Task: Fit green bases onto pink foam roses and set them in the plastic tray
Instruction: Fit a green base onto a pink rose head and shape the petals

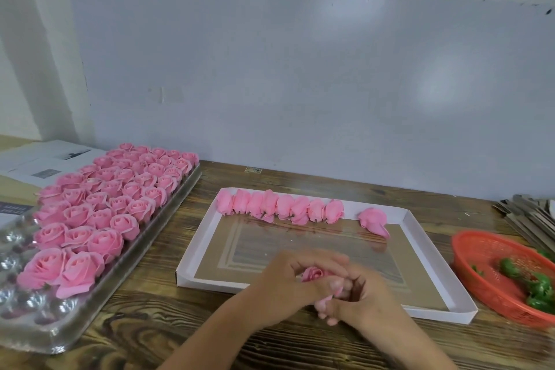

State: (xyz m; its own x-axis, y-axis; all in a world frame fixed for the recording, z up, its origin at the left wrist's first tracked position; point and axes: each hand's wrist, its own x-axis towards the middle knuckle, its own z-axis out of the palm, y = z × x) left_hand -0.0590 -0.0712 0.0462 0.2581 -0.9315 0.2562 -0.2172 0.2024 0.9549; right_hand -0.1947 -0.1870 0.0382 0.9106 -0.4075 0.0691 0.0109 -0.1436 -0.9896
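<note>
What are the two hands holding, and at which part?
Both hands, left and right, hold one pink foam rose, fingers curled round its sides and underside; bloom top shows.

Pink foam rose (pixel 315 274) sits at near centre, cupped between both hands, bloom facing up and toward the camera; lower part hidden by fingers, so whether a base is on it cannot be told.

Clear plastic tray (pixel 45 330) lies at left, long axis running away from the camera. Finished roses (pixel 114 204) fill its far and middle cups, blooms up, packed touching. Nearest cups hold none.

Green bases (pixel 537 288) lie loose in the red basket (pixel 468 252) at right, several, glossy, partly blurred.
</note>
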